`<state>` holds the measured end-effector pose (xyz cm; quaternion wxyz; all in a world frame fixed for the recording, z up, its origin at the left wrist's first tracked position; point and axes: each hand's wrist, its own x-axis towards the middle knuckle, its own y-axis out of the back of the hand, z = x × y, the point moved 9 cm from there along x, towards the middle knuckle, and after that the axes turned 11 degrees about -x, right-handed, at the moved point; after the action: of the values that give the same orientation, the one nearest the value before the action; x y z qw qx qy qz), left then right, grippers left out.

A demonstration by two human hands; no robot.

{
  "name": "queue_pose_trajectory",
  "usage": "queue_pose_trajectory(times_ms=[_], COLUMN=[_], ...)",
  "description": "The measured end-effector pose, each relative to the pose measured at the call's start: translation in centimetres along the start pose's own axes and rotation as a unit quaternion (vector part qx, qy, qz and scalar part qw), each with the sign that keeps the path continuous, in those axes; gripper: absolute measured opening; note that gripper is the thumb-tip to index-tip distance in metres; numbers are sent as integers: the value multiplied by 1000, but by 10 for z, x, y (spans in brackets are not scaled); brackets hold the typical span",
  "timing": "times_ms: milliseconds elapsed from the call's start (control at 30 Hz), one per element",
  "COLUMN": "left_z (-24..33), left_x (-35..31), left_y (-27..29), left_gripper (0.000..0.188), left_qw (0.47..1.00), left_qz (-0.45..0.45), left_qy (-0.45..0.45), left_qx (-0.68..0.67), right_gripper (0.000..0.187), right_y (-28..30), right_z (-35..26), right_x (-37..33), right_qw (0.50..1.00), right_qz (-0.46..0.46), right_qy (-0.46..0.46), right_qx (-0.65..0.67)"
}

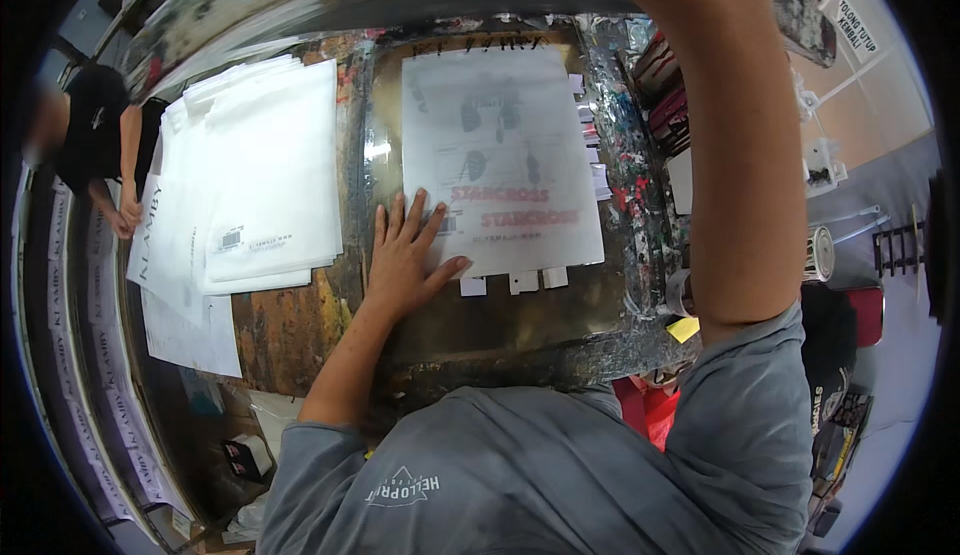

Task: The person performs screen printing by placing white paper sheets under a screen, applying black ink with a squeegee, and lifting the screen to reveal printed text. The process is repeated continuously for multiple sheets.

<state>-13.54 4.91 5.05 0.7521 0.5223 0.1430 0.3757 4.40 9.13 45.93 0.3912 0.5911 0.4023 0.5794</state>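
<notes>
My left hand point(405, 250) lies with fingers spread on the lower left edge of a thin, whitish plastic bag point(530, 155). The bag is flat on a dark, glossy board point(430, 320). Dark shapes and red lettering show faintly on or through it. Small white tabs point(472, 287) stick out past its lower and right edges. My right arm point(745, 175) reaches up and forward past the board's far side, and its hand is beyond the top edge of the view. Left of the board lies a stack of similar white bags point(265, 155) with dark print.
A long, paint-stained frame point(300, 5) spans the far side above the table. Another person's hands point(125, 217) are beside the stack. Racks with printed white strips point(95, 345) run along the left. Paint-splashed clutter point(655, 115) and a can point(820, 253) stand right.
</notes>
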Motion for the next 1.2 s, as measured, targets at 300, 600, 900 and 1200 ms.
queue_pose_trajectory(times_ms=[300,600,900,1200], left_z=[-4,-23,-43,-53], left_x=[7,-47,-125,-131], left_y=[9,177,55,45], left_gripper=[96,112,116,127], left_qw=[997,673,956,964], left_qz=[70,295,163,143], left_qy=[26,-73,237,207], left_qx=[-13,-674,-64,-86], right_gripper=[60,60,40,41], right_y=[10,-78,-250,-343], right_z=[-8,-24,-25,15], right_x=[-22,-118,-250,-115], right_qw=[973,979,973,988], right_qz=[208,133,-189,-5], right_qy=[101,133,118,142], right_qx=[17,-83,63,53])
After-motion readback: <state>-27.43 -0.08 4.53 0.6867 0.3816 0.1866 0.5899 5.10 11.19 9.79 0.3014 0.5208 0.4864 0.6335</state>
